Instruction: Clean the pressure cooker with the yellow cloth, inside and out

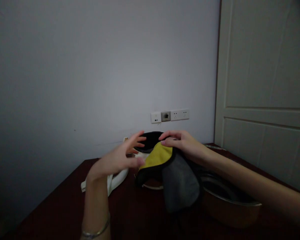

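Observation:
A cloth with a yellow face and a grey face [165,166] hangs over the rim of a dark round pot [150,138] at the far middle of the dark red table [65,200]. My right hand [182,143] rests on top of the cloth, fingers together and pressing its yellow part. My left hand [117,158] hovers just left of the cloth with fingers spread, its fingertips by the yellow edge. A bracelet is on my left wrist.
A white strap or cord [115,180] lies on the table under my left hand. A metal pan [230,200] sits at the right, below my right forearm. A socket strip [170,115] is on the wall behind; a pale door [265,83] stands at the right.

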A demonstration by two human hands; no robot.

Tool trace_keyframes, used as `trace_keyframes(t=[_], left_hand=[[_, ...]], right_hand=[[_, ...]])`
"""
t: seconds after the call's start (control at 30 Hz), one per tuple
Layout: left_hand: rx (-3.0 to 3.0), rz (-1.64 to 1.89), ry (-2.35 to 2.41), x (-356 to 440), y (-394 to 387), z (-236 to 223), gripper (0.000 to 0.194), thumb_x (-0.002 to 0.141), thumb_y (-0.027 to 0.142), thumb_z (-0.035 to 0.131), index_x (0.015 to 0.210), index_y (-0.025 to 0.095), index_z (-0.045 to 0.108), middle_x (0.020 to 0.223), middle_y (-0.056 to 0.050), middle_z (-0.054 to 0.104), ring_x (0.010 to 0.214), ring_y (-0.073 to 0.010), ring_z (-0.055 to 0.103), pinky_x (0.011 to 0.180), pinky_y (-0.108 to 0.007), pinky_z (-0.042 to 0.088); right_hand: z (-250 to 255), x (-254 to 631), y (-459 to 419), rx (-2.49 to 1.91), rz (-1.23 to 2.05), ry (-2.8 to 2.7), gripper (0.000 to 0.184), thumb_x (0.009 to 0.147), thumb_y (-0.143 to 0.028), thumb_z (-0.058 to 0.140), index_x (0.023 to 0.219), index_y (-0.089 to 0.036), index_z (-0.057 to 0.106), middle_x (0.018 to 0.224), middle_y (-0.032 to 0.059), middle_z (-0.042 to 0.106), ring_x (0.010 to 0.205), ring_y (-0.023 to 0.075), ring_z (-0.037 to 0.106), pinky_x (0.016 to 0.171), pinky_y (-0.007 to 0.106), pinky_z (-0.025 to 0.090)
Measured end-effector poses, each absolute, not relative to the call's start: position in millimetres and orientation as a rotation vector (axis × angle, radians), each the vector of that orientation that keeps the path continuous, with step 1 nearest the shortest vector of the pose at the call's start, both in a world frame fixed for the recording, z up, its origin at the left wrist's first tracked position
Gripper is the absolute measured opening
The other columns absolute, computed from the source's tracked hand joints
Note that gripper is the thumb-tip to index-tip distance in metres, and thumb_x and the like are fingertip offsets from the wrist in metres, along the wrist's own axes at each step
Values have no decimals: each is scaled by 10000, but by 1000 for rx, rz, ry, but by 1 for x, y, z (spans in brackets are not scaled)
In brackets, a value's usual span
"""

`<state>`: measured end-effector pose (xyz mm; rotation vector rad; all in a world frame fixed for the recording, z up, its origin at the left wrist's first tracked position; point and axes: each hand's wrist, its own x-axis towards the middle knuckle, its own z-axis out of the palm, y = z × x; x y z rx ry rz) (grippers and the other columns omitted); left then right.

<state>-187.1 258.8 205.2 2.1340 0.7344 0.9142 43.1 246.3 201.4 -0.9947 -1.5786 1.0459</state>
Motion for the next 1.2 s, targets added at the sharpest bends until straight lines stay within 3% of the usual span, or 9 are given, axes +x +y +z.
trace_keyframes(t=[0.1,0.3,0.47,0.57,0.7,0.8,1.03,1.1,1.2], left_hand=[[2284,754,785,-170,247,178,935,629,299,760,1429,285,275,1432,-84,391,1246,-257,432,995,-386,401],[2192,950,761,-155,265,167,398,801,174,513,1186,199,611,1175,-53,638,1072,-206,579,951,-343,433],[1962,1188,893,-175,283,177,293,779,267,548,1011,173,700,1017,-66,702,962,-228,629,884,-360,476],[1926,1192,891,-192,286,180,268,775,285,564,975,177,707,1036,-68,696,964,-225,629,882,-348,477],[1998,997,837,-215,284,180,222,799,265,560,962,228,706,1029,-35,698,939,-193,635,860,-326,485],[2131,792,757,-230,281,181,257,804,206,547,998,251,710,1041,-29,697,967,-191,629,879,-320,473],[2295,348,459,-227,266,195,374,814,92,449,1007,252,729,989,-37,717,907,-198,653,836,-284,483],[2295,244,353,-218,259,200,396,816,81,421,966,253,745,1013,-38,708,928,-209,645,856,-294,476],[2271,122,307,-209,247,207,391,820,98,410,868,243,770,1064,-41,689,954,-226,633,883,-301,467]], right_hand=[[204,47,250,-977,1154,-1470,218,697,-282,689,872,-165,633,740,11,653,652,130,609,618,269,487],[198,59,251,-932,1298,-1429,287,705,-330,707,925,-158,640,835,36,675,698,123,630,663,262,519],[192,65,242,-886,1341,-1665,608,603,-230,772,1171,-210,555,1049,23,659,915,165,633,800,313,521],[183,62,232,-920,1270,-1823,622,618,-215,752,1203,-218,540,1013,11,663,942,176,621,794,311,519],[171,57,211,-996,858,-2038,283,748,-253,645,1027,-205,663,879,16,674,774,149,614,663,260,510],[170,59,194,-990,639,-2124,184,759,-291,647,916,-208,699,808,18,664,667,125,579,594,230,486],[144,41,199,-861,1151,-2031,313,862,-413,514,958,-153,662,924,53,658,790,135,617,717,267,522],[129,30,205,-862,1109,-2025,372,810,-382,602,1113,-166,606,1066,65,636,915,151,610,839,297,497],[114,15,206,-764,1026,-2132,650,689,-350,729,1276,-193,498,1226,77,563,1093,187,541,965,322,421]])
